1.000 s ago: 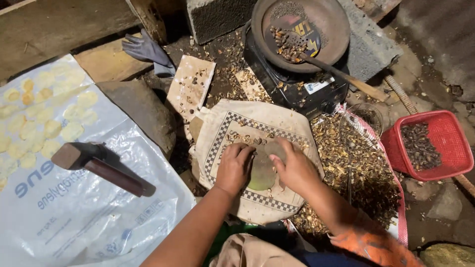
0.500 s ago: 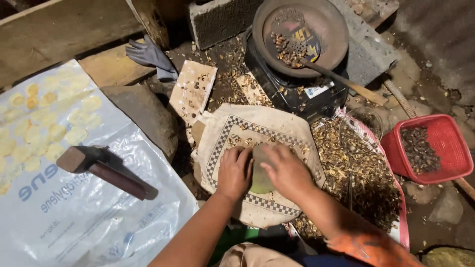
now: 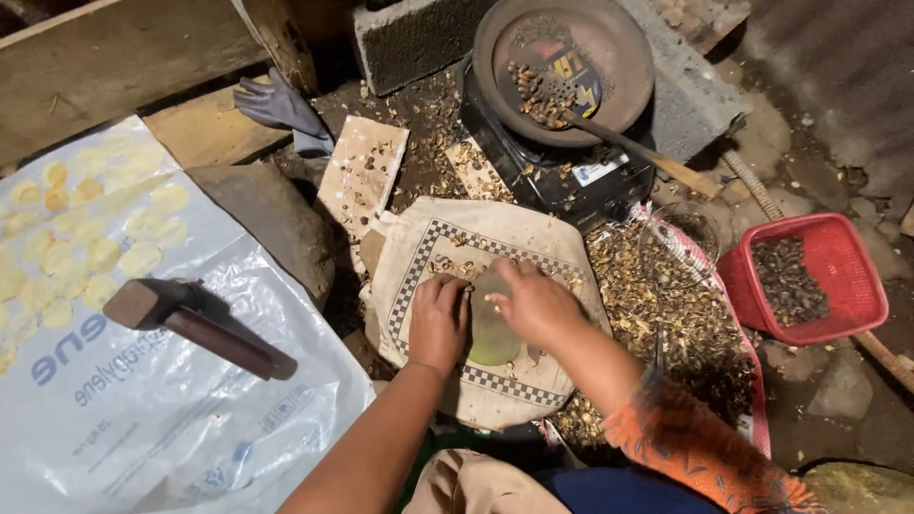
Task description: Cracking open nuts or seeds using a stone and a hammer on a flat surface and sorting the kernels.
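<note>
My left hand point(image 3: 438, 322) and my right hand point(image 3: 535, 303) rest on either side of a thin, flat, greenish-yellow flattened piece point(image 3: 492, 335). It lies on a beige cloth with a checkered border point(image 3: 419, 249) spread over a block. Both hands press on the piece's edges, fingers curled down onto it. Small brown husk bits lie on the cloth above my fingers. A wooden mallet point(image 3: 195, 324) lies to the left on a white plastic sack point(image 3: 143, 400).
Pale flattened discs point(image 3: 90, 238) lie spread on the sack. A round pan point(image 3: 571, 67) with roasted seeds and a ladle sits on a dark stove at the top. A red basket point(image 3: 838, 276) of dark seeds stands right. Husks point(image 3: 666, 333) cover the ground.
Both hands stay on the flat piece; the view has shifted slightly, and my fingers have moved a little along its edges.
</note>
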